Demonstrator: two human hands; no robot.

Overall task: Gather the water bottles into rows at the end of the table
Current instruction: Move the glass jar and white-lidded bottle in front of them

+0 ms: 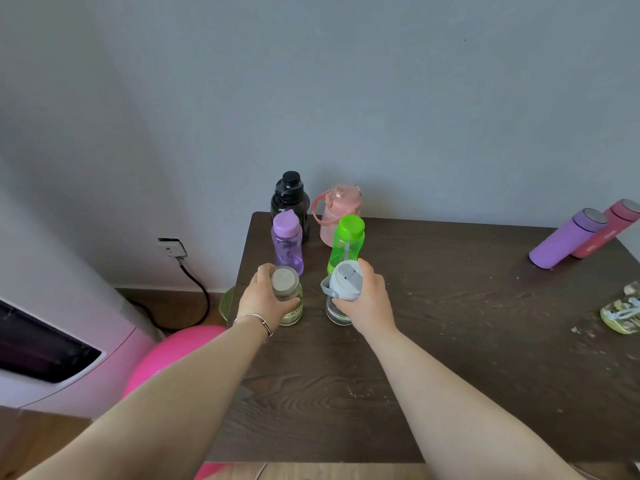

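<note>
Now I have my left hand (265,299) wrapped around the glass bottle (289,299) below its metal cap, my right hand (367,294) gripping the grey-lidded bottle (341,296) by its lid; both sit on the counter (450,323) just behind purple bottle (286,242) and green bottle (346,242) (glass looks heavy, slippery, breakable, so hold low).

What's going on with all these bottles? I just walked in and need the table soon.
A person is lining up water bottles at the left end of the table. The left hand grips a clear bottle with a grey lid; the right hand grips a clear bottle with a pale flip cap. Behind them stand a purple bottle and green bottle, then a black bottle and pink jug. A purple flask and red flask wait at the right.
</note>
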